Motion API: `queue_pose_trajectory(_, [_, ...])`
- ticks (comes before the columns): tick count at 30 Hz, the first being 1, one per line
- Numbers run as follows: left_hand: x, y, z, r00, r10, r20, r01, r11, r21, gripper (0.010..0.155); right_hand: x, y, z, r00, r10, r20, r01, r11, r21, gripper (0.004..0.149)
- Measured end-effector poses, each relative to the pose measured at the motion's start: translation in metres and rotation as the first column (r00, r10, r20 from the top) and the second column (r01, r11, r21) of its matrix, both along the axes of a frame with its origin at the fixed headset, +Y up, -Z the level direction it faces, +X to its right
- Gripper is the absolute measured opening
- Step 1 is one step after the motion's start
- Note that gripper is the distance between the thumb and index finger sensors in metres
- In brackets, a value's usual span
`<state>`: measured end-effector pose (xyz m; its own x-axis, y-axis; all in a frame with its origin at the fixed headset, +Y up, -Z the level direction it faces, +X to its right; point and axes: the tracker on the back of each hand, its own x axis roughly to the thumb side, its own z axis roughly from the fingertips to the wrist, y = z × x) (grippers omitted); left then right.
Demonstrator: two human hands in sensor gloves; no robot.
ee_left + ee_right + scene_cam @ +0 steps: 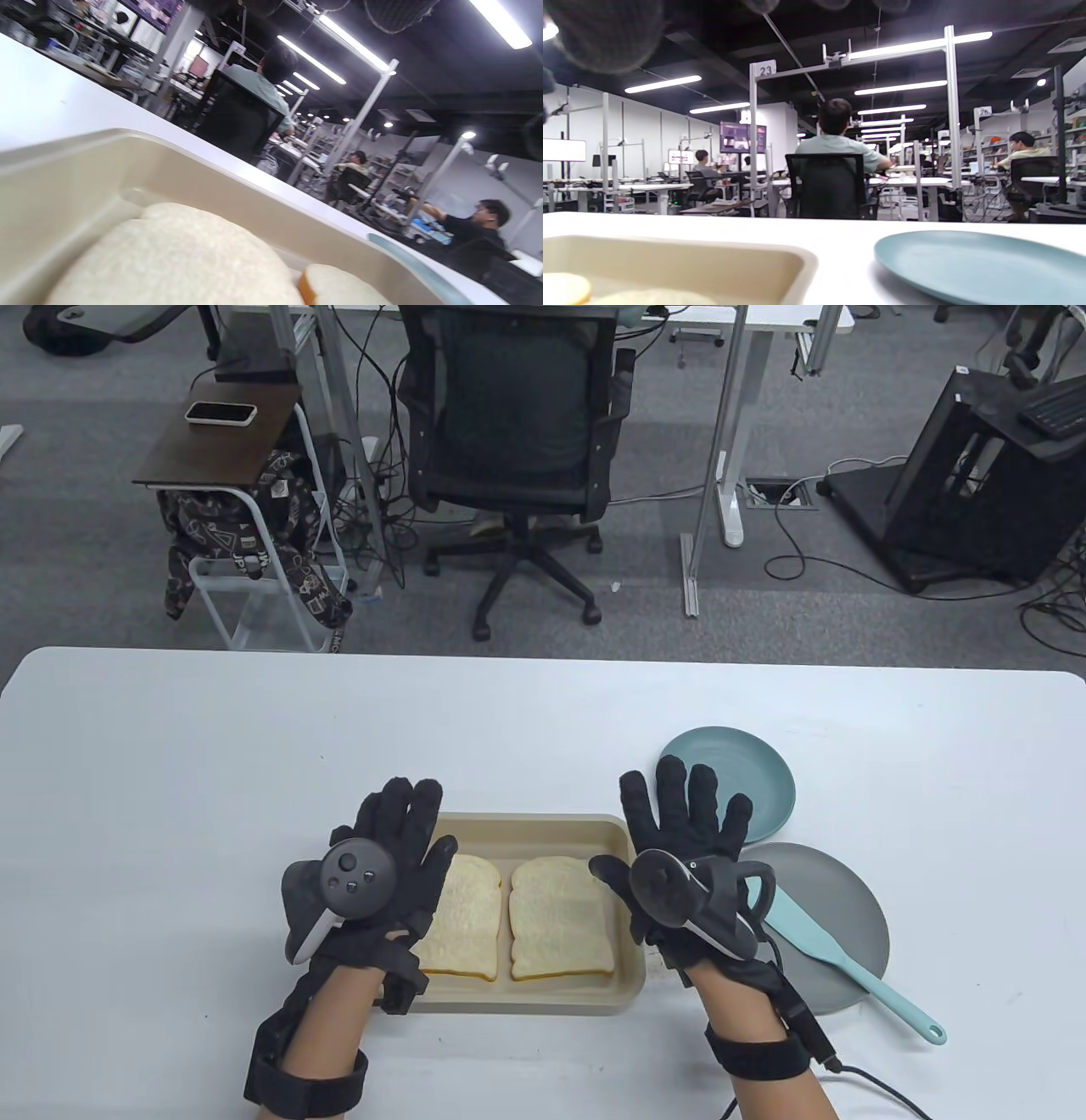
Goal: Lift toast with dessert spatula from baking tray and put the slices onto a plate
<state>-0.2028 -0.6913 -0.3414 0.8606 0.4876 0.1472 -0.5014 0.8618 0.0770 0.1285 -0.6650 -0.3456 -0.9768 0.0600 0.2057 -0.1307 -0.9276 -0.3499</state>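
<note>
Two slices of toast lie side by side in the beige baking tray (pixel 543 828): the left slice (pixel 462 918) and the right slice (pixel 560 918). My left hand (pixel 399 836) is spread flat over the tray's left rim, fingers straight, holding nothing. Over the tray's right rim my right hand (pixel 679 814) is also flat and spread, empty. The teal dessert spatula (pixel 836 952) lies on the grey plate (pixel 836 895) to the right of my right wrist. A teal plate (pixel 747 772) sits just beyond the right fingertips. The left wrist view shows the left toast slice (pixel 178 258) close up in the tray (pixel 63 190).
The white table (pixel 170 780) stretches wide on both sides and behind the tray. A cable (pixel 874 1082) runs from my right wrist along the table's front. Beyond the far edge stand an office chair (pixel 513 432) and a small side table (pixel 216 432).
</note>
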Motion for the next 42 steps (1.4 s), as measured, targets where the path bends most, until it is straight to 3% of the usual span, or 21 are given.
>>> queue_pose_trajectory(5, [-0.005,-0.007,0.001,0.986,-0.145,-0.082,0.141,0.989,-0.051,0.072,0.026,-0.001,0.014,0.998,0.041,0.048,-0.042,0.999,0.003,0.095])
queue_pose_trajectory(11, [-0.019,-0.025,-0.002,0.97,-0.168,-0.173,0.14,0.977,-0.16,0.071,0.063,-0.002,0.031,0.99,0.075,0.116,-0.072,0.997,-0.026,0.093])
queue_pose_trajectory(13, [-0.021,-0.029,-0.002,0.976,-0.139,-0.169,0.109,0.978,-0.178,0.07,0.083,0.004,0.04,0.97,0.119,0.212,-0.109,0.992,-0.06,0.088])
queue_pose_trajectory(16, [-0.023,-0.028,-0.001,0.98,-0.117,-0.163,0.089,0.981,-0.171,0.07,0.121,0.006,0.05,0.913,0.201,0.355,-0.12,0.964,-0.237,0.088])
queue_pose_trajectory(18, [-0.023,-0.026,0.0,0.98,-0.119,-0.158,0.093,0.982,-0.165,0.07,0.15,-0.002,0.056,0.875,0.26,0.409,-0.076,0.907,-0.414,0.093])
queue_pose_trajectory(21, [-0.023,-0.027,0.0,0.981,-0.117,-0.156,0.092,0.983,-0.159,0.069,0.18,-0.025,0.062,0.845,0.349,0.405,-0.047,0.803,-0.594,0.096])
queue_pose_trajectory(24, [-0.022,-0.027,-0.001,0.981,-0.118,-0.154,0.093,0.983,-0.157,0.069,0.196,-0.05,0.065,0.823,0.422,0.381,-0.069,0.739,-0.67,0.094])
queue_pose_trajectory(27, [-0.022,-0.027,-0.001,0.982,-0.114,-0.153,0.091,0.984,-0.151,0.069,0.199,-0.069,0.065,0.79,0.494,0.363,-0.135,0.719,-0.682,0.085])
queue_pose_trajectory(31, [-0.023,-0.027,0.0,0.982,-0.11,-0.156,0.087,0.985,-0.147,0.069,0.196,-0.076,0.066,0.755,0.534,0.38,-0.226,0.756,-0.614,0.068])
queue_pose_trajectory(35, [-0.025,-0.028,0.0,0.982,-0.103,-0.161,0.079,0.986,-0.147,0.069,0.195,-0.079,0.068,0.802,0.499,0.328,-0.171,0.718,-0.674,0.065])
queue_pose_trajectory(42, [-0.03,-0.031,0.0,0.981,-0.087,-0.175,0.06,0.986,-0.153,0.067,0.196,-0.062,0.076,0.841,0.375,0.391,-0.054,0.776,-0.629,0.052])
